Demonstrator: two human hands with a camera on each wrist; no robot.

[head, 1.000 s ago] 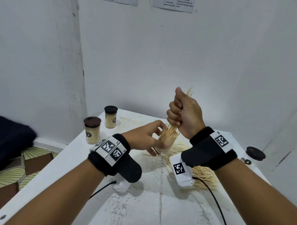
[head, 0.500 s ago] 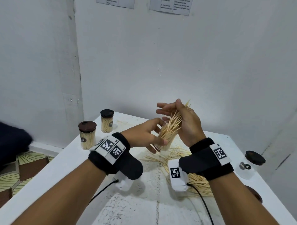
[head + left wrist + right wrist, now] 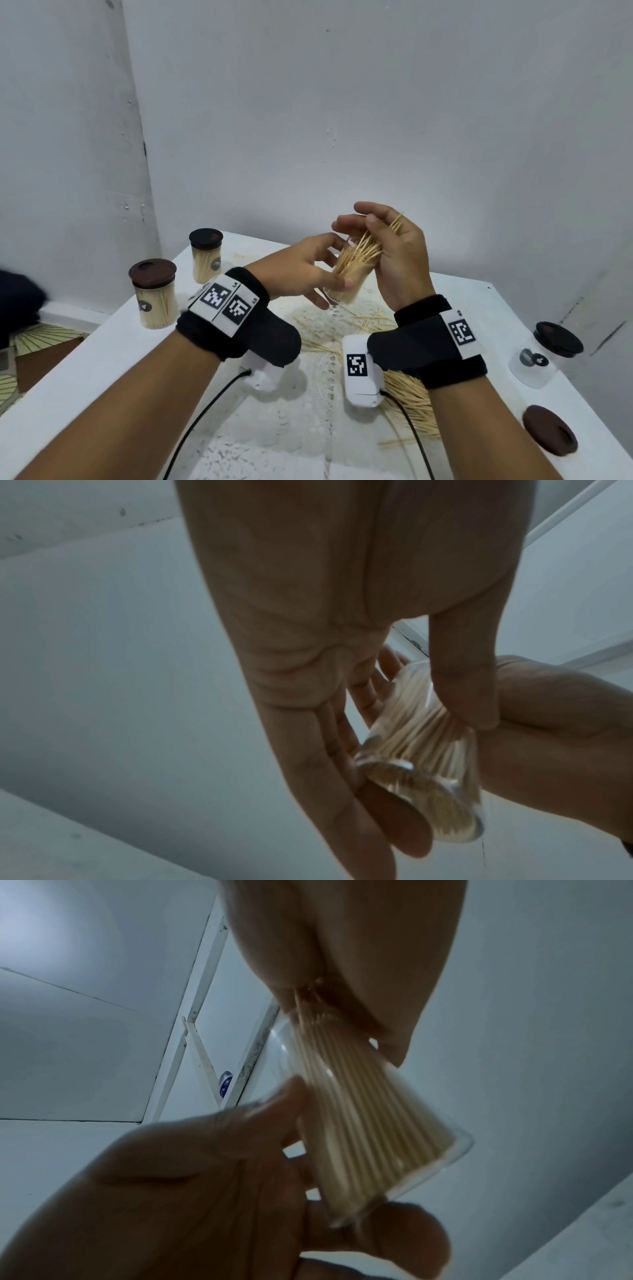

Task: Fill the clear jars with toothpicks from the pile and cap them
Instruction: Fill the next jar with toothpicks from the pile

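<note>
My left hand (image 3: 308,270) grips a clear jar (image 3: 342,294) in the air above the table, tilted with its mouth up and to the right. A bundle of toothpicks (image 3: 359,257) stands in it and fans out past the rim. My right hand (image 3: 394,253) is at the mouth, fingers stretched out, its thumb holding the bundle's tops against the palm. The left wrist view shows the jar (image 3: 421,750) between thumb and fingers. In the right wrist view the toothpicks (image 3: 359,1110) run from my palm into the jar. The loose pile (image 3: 407,394) lies under my right wrist.
Two capped, filled jars (image 3: 156,294) (image 3: 205,255) stand at the table's left. At the right edge is an empty clear jar (image 3: 531,366) with a dark lid (image 3: 558,334) tilted on top of it, and a brown lid (image 3: 549,430) lies nearer me.
My right hand has gone from a fist round the toothpicks to stretched fingers. The jar has tilted over and risen slightly in my left hand.
</note>
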